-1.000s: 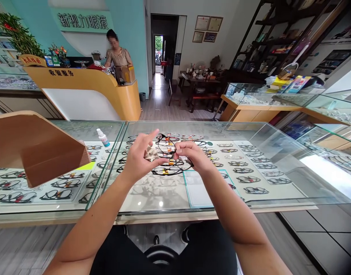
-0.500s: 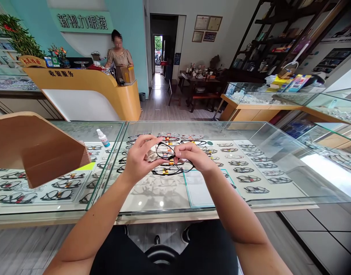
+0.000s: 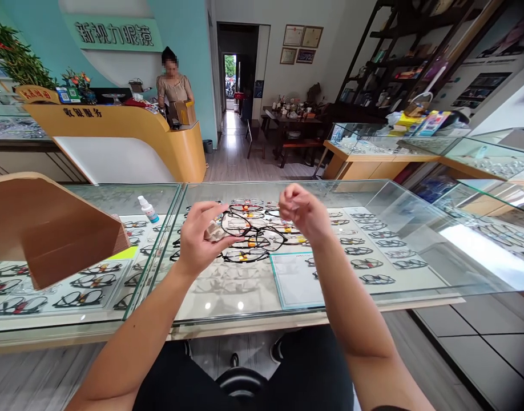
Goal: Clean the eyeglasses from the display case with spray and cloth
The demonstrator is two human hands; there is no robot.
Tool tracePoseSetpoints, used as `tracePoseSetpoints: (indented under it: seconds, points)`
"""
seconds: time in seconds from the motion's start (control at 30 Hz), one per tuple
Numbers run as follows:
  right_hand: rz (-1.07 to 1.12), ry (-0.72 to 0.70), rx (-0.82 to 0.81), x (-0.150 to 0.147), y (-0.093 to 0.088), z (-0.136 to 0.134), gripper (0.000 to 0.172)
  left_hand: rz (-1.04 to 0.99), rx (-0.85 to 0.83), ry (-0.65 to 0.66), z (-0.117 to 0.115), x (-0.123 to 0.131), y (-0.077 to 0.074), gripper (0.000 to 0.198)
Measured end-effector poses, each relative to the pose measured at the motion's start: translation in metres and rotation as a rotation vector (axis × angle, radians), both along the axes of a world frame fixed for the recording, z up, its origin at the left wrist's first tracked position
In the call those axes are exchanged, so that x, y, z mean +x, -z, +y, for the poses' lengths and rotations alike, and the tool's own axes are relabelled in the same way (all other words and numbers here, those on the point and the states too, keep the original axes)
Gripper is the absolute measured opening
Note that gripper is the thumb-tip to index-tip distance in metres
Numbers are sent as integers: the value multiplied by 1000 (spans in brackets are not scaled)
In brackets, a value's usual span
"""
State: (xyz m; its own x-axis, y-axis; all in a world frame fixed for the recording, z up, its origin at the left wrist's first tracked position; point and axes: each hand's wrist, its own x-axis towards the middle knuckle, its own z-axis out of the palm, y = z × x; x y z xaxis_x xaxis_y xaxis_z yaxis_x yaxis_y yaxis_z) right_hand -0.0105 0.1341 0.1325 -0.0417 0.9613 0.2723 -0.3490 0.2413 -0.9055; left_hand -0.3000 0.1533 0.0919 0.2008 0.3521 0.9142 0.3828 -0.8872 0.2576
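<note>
Now the right hand (image 3: 305, 214), curled, has left the glasses (image 3: 252, 232) beside it; the left hand (image 3: 198, 235) alone grips them

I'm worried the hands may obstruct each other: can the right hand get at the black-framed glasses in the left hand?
Probably yes: the right hand is near the black-framed glasses, whose free side juts out from the left hand, with nothing visible blocking the way.

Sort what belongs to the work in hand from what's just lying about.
Work in hand:
black-rimmed glasses, held in the left hand
pale cloth-like piece, in the same hand

Lying about:
spray bottle, untouched
brown panel
teal-edged sheet
displayed spectacles
</note>
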Motion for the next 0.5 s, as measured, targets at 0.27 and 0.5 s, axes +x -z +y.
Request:
tracePoseSetpoints:
  seconds: [0.27,0.5]
  points:
    - [-252,581,-190,149,36,37,44,-10,12,-5,4,-4,0,63]
    - [-544,884,-300,209,71,33,56,-32,-3,-15,6,-7,0,65]
